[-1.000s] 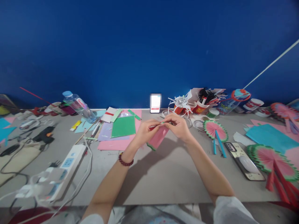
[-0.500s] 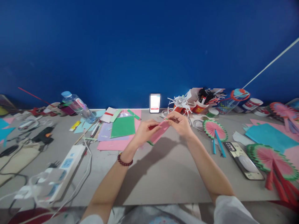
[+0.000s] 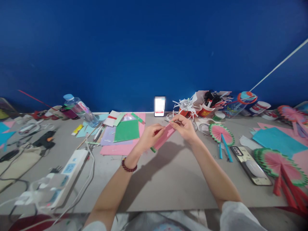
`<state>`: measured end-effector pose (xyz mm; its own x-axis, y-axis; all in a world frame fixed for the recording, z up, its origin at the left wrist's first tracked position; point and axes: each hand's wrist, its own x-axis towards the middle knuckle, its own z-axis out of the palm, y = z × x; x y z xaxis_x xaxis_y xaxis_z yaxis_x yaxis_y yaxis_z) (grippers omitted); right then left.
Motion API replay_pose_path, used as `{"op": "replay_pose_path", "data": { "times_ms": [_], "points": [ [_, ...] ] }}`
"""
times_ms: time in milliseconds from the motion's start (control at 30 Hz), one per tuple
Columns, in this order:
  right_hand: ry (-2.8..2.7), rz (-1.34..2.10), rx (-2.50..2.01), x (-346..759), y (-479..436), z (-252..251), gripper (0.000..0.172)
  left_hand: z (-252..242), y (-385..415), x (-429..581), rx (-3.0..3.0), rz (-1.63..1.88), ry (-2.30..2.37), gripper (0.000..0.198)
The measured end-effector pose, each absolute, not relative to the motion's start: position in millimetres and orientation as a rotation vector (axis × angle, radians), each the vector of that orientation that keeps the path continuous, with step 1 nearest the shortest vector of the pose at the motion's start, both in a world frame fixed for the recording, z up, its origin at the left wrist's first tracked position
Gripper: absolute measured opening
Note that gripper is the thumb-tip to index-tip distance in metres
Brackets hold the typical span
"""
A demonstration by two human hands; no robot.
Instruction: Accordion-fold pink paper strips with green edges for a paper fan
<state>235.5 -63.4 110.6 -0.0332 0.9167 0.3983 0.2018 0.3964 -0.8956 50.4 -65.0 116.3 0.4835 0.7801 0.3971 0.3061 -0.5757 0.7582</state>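
Observation:
Both hands hold a folded pink paper strip (image 3: 164, 137) above the middle of the table. Green edging shows at its lower left end and a little near the upper right end. My left hand (image 3: 151, 136) is closed on the left part, thumb along the near face and fingers behind. My right hand (image 3: 184, 128) pinches the upper right end between thumb and fingers. The hands hide part of the paper. Left of them, a green paper pack (image 3: 126, 130) lies on pink paper (image 3: 115, 150) and lilac sheets.
A lit phone (image 3: 159, 106) stands against the blue wall. To the right are a small watermelon paper fan (image 3: 221, 133), a larger one (image 3: 281, 165) and a phone (image 3: 252, 166) with a mouse on it. At left lie a power strip (image 3: 69, 175), cables and a tilted bottle (image 3: 81, 109).
The pink paper strip has turned slightly, so more of its near face and its green lower end shows. Both hands keep their grip and have barely shifted.

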Motion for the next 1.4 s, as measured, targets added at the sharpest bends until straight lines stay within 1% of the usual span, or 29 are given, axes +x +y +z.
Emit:
{"op": "replay_pose_path", "data": {
  "times_ms": [133,267,367,400,467,500,667,1000,1167,1267,1400],
  "points": [
    [-1.513,0.778,-1.048,234.8,-63.9,111.7,0.023,117.0,-65.8,51.0,2.132,1.038,0.922,0.027],
    [-1.567,0.873,-1.028,239.1,-66.6,117.1,0.022,116.9,-67.3,50.9,2.211,1.076,0.975,0.027],
    [-1.688,0.871,-1.047,242.2,-69.7,122.4,0.034,116.0,-68.8,51.3,2.308,1.061,1.0,0.026],
    [-1.74,0.823,-1.064,242.6,-70.5,123.9,0.031,115.9,-69.3,51.6,2.329,1.044,1.009,0.025],
    [-1.823,0.717,-1.096,242.8,-71.5,126.2,0.018,116.4,-69.7,51.7,2.34,0.993,1.016,0.025],
    [-1.845,0.676,-1.104,242.7,-71.7,127.0,0.015,117.0,-69.6,51.4,2.335,0.962,1.004,0.025],
    [-1.853,0.625,-1.097,245.3,-70.0,128.3,0.015,119.7,-65.2,46.1,2.269,0.84,0.926,0.025],
    [-1.839,0.627,-1.138,247.9,-67.2,124.0,0.015,118.1,-60.8,41.6,2.308,0.823,0.954,0.025],
    [-1.858,0.594,-1.141,247.0,-67.6,124.2,0.016,115.3,-60.3,42.9,2.331,0.887,0.992,0.021],
    [-1.888,0.52,-1.122,246.3,-67.6,124.1,0.016,112.2,-60.2,44.3,2.382,0.917,1.021,0.021],
    [-2.03,0.303,-1.062,244.0,-67.4,122.4,0.015,109.3,-61.3,47.6,2.516,0.872,1.083,0.025]
  ]
}}
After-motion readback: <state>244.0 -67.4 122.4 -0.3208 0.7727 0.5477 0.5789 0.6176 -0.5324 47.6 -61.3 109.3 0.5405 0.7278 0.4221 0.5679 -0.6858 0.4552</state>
